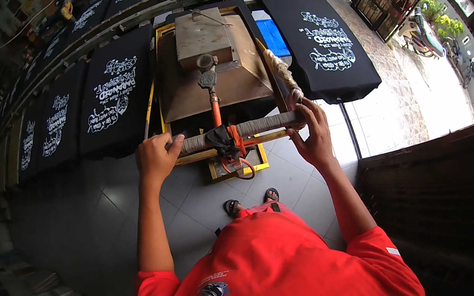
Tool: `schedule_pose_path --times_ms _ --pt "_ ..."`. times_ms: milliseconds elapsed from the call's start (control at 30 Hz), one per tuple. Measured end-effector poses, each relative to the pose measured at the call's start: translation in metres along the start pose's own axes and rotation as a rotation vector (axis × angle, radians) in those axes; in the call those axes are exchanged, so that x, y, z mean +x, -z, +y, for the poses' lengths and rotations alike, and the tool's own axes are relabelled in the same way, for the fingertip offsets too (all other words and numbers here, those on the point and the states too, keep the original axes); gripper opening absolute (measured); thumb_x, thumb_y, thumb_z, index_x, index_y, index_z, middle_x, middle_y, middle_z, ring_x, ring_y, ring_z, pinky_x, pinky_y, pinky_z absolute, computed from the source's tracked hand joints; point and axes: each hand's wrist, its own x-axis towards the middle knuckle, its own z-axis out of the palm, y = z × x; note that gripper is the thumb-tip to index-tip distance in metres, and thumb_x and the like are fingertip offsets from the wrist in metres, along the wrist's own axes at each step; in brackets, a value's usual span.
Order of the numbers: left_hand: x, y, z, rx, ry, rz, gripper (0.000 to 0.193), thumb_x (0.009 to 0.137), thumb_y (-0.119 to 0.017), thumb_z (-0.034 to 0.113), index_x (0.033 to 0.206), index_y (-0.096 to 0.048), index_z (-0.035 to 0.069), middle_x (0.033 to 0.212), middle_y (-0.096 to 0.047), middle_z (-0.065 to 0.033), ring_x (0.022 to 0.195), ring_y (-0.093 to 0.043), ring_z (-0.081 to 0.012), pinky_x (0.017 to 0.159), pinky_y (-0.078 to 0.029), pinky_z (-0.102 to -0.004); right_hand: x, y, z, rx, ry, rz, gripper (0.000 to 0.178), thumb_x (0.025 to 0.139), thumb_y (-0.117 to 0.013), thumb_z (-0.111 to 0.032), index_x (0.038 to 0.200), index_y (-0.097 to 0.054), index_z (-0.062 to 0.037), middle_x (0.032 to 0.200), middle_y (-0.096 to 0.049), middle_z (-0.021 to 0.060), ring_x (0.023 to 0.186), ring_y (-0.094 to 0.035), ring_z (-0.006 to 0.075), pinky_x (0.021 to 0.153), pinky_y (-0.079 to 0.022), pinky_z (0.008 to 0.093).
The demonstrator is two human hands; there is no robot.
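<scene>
Grey tiled floor (97, 226) spreads below me, sunlit toward the right beyond the opening. Over it I have black cloths with white print laid out in a slanting row, several to the left (97, 85) and one to the right (288, 33). Between them sits the flared metal hood (246, 81), with a boxy metal housing (202, 39) on top and a blue panel (273, 38) showing just beside it. The red shirt (275, 257) fills my near side.

The cord-wrapped handlebar (267, 123) runs crosswise in front of the body, on the near side of the hood; an orange rod (216, 115) reaches from it toward the hood. Under the bar I see a small yellow-edged frame (263, 156).

My left hand (156, 157) is closed at the bar's left end, fingers curled, thumb along it. My right hand (311, 132) is partly open around the right end, fingers up over it and thumb apart below; I can't tell how firmly it bears.

Black wrapping (223, 141) and an orange tie (237, 139) bunch at the bar's middle. Dark sandals (231, 207) show below.
</scene>
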Motion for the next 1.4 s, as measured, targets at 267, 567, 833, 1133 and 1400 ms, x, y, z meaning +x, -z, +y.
schedule_pose_path --times_ms 267,567,833,1133,1400 --pt "0.004 0.0 0.003 0.012 0.003 -0.001 0.048 0.09 -0.067 0.04 0.063 -0.054 0.002 0.062 -0.058 -0.016 0.054 -0.058 -0.0364 0.049 -0.04 -0.0426 0.025 0.011 0.007 0.013 0.173 -0.035 0.048 0.072 -0.081 -0.018 0.114 -0.061 -0.0039 0.121 -0.061 0.0157 0.12 -0.054 0.0369 0.102 -0.044 0.0475" --pt "0.002 0.0 0.005 0.011 0.023 -0.004 0.046 0.089 -0.067 0.036 0.063 -0.054 0.002 0.061 -0.058 -0.0158 0.054 -0.058 -0.0361 0.049 -0.04 -0.0415 0.015 -0.009 0.016 0.108 0.125 0.031 0.047 0.07 -0.08 -0.013 0.111 -0.06 -0.0019 0.107 -0.059 0.0193 0.115 -0.054 0.0411 0.095 -0.046 0.0477" --pt "0.001 0.004 0.005 0.035 0.013 -0.029 0.042 0.088 -0.068 0.033 0.064 -0.055 0.001 0.062 -0.059 -0.0173 0.057 -0.058 -0.0377 0.051 -0.041 -0.0429 0.015 -0.013 0.017 0.149 0.158 0.09 0.046 0.07 -0.08 -0.015 0.109 -0.058 -0.0012 0.103 -0.059 0.0174 0.111 -0.054 0.0403 0.092 -0.046 0.0472" --pt "0.002 0.001 0.002 0.039 0.011 -0.012 0.047 0.088 -0.067 0.041 0.064 -0.058 0.002 0.065 -0.062 -0.0183 0.061 -0.062 -0.0398 0.052 -0.045 -0.046 0.035 0.021 -0.008 -0.144 0.107 -0.107 0.044 0.078 -0.077 -0.042 0.098 -0.067 -0.0038 0.103 -0.067 0.0154 0.104 -0.06 0.0329 0.097 -0.041 0.0448" --pt "0.002 -0.003 0.003 0.021 -0.031 0.052 0.05 0.088 -0.068 0.046 0.061 -0.058 0.004 0.061 -0.06 -0.0175 0.057 -0.061 -0.039 0.05 -0.045 -0.0462 0.048 -0.014 -0.031 -0.281 0.121 -0.016 0.04 0.086 -0.066 -0.047 0.067 -0.067 -0.0121 0.066 -0.065 0.0055 0.07 -0.065 0.0273 0.071 -0.047 0.0418"
